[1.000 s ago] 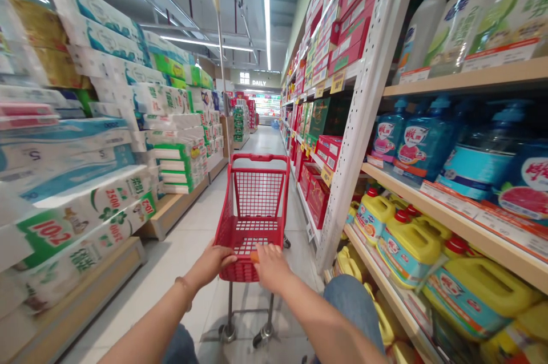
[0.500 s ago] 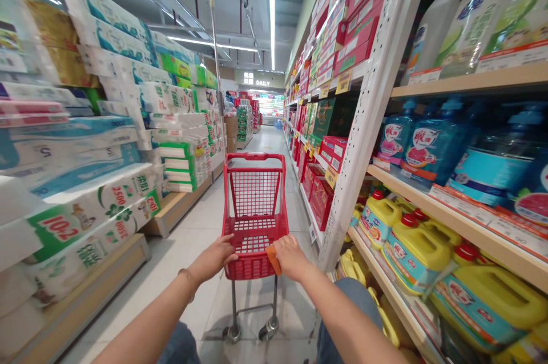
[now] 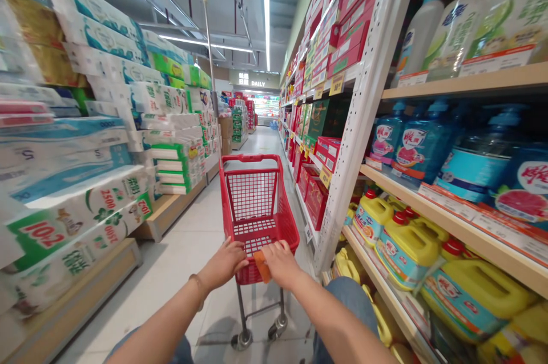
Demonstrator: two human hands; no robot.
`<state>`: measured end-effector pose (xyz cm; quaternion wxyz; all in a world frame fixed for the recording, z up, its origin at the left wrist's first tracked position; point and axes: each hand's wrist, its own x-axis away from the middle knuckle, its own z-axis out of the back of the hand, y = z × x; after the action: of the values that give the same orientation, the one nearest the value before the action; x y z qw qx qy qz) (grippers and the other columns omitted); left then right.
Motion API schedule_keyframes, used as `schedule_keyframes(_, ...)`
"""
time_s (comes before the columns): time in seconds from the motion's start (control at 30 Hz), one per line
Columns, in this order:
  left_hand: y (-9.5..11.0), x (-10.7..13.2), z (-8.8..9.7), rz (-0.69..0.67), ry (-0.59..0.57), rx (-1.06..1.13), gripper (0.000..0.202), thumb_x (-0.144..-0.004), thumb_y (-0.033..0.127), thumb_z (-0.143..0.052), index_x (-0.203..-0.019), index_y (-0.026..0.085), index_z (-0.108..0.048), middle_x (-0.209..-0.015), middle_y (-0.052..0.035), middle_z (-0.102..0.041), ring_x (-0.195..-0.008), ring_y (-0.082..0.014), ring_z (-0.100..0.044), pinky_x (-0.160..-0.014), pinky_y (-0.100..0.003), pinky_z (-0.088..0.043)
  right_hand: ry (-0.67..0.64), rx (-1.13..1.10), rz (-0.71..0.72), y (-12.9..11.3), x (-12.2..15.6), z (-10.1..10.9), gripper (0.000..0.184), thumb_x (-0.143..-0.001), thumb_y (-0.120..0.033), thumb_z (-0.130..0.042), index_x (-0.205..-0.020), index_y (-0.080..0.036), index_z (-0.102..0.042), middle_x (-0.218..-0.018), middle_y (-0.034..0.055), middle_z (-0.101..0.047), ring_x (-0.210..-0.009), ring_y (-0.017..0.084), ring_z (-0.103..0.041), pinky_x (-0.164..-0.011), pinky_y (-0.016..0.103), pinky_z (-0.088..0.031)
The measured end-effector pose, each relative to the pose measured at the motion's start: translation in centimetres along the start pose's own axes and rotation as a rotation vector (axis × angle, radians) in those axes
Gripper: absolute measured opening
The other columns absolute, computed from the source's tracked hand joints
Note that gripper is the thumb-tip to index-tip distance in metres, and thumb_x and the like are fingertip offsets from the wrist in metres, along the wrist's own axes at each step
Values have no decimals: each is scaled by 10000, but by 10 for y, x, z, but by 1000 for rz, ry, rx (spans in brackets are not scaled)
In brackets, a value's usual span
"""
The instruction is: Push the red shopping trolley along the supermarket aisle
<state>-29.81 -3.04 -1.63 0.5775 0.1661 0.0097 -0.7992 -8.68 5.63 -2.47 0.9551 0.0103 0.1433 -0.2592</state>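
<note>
A small red shopping cart [image 3: 257, 210] stands in a supermarket aisle right in front of me, its basket empty. My left hand [image 3: 226, 264] is closed over the near rim of the cart on the left. My right hand [image 3: 280, 262] grips the same rim on the right, and a small orange object [image 3: 262, 266] sticks out under its fingers. Both forearms reach in from the bottom of the view.
Stacked tissue and paper packs [image 3: 85, 181] fill the left side on low wooden platforms. On the right, shelves [image 3: 428, 215] hold yellow oil jugs [image 3: 406, 244], blue bottles [image 3: 417, 141] and red boxes [image 3: 338, 39]. The tiled aisle floor [image 3: 192, 250] runs ahead to a far "DAILY" sign.
The cart has swung slightly left and tilted in the view while rolling along the aisle. My hands keep hold of its rim and sit closer together.
</note>
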Motion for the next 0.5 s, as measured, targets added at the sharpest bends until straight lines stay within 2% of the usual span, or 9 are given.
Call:
schedule_keyframes(0.13,-12,-2,18,-28,-51,-35,398,-888,574,-436,-976,250,-651,-1105,-52,-668,-1211,-251,-486,-1106,-519,-170,3,-10,-55,37,17,8,233,-893,-197,-503,-1123,-205,-532,-1122,60,-610,-1112,216,-488,-1037,384,-260)
schedule_keyframes(0.23,-24,-11,24,-12,-48,-42,416,-821,595,-541,-1080,285,-641,-1220,-53,-628,-1267,-271,-431,-1096,-514,-179,13,-22,-118,56,23,10,343,-887,-166,-497,-1229,-188,-497,-1252,79,-565,-1265,240,-400,-1096,408,-195)
schedule_keyframes(0.33,-30,-23,25,-15,-60,-10,328,-817,538,-588,-1004,287,-685,-1118,-44,-662,-1205,-257,-469,-1077,-470,-230,9,-21,-140,62,24,9,377,-887,-165,-497,-1263,-146,-480,-1296,113,-532,-1320,256,-347,-1111,412,-186)
schedule_keyframes(0.43,-28,-31,24,-80,-84,68,244,-823,467,-612,-876,257,-725,-940,-49,-679,-1042,-227,-537,-998,-394,-339,13,-19,-113,54,20,8,306,-885,-187,-520,-1186,-134,-521,-1212,116,-565,-1232,255,-423,-1083,412,-241)
schedule_keyframes(0.5,-25,-35,24,-109,-95,114,227,-826,431,-619,-831,234,-732,-887,-52,-672,-956,-211,-551,-914,-350,-397,9,-24,-82,42,15,6,237,-885,-210,-539,-1114,-147,-545,-1123,99,-588,-1117,246,-482,-1022,403,-314)
